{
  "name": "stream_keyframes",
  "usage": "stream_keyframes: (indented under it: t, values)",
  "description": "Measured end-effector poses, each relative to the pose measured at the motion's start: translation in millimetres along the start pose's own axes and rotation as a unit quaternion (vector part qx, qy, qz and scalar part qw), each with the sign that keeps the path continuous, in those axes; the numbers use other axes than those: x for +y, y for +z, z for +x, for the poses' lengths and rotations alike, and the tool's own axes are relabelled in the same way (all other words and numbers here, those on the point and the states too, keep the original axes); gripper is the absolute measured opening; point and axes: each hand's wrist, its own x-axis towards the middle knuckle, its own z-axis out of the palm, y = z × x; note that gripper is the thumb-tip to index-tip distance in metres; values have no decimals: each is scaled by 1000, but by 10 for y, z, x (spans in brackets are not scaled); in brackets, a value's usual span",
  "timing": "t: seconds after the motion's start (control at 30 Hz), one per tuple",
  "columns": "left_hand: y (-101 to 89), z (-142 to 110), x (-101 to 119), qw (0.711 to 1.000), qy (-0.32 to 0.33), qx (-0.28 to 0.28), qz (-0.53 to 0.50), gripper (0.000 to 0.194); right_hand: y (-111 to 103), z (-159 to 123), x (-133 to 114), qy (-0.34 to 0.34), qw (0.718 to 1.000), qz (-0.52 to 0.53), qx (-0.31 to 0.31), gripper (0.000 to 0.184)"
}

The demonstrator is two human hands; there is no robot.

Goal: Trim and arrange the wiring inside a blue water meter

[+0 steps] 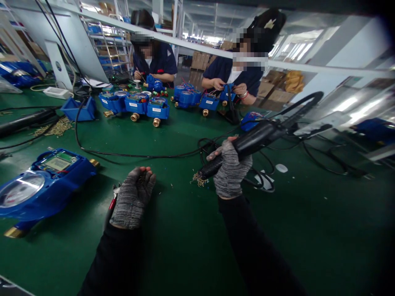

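Note:
My right hand, in a grey knit glove, is wrapped around a black electric screwdriver that slants down to the left. At the tool's tip lies a small cluster of brass-coloured screws; whether they cling to it or rest on the table I cannot tell. My left hand, also gloved, is turned palm up with its fingers cupped around what look like a few small screws. Red-handled pliers lie beside and partly under it. Farther left sits a blue water meter with a display and brass fittings.
Several blue meters line the back of the green table. A blue bin stands near a screw pile and another black tool. Cables cross the middle. Two co-workers sit opposite, handling meters.

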Motion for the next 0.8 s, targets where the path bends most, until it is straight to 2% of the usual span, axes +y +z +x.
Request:
stream_keyframes:
  t: [0.13, 0.4, 0.57, 0.8]
  values:
    - [17, -27, 26, 1000, 7, 16, -18, 22, 62, -93, -2, 23, 1000, 16, -14, 39]
    - [16, -39, 36, 999, 3, 12, -30, 22, 311, -268, 103, 47, 995, 71, -57, 39]
    - [-6, 12, 75, 999, -1, 14, -39, 26, 403, -272, 172, 41, 996, 54, -62, 36]
    - [3, -11, 118, 998, -6, 13, -58, 27, 469, -373, 45, 96, 990, 63, -87, 39]
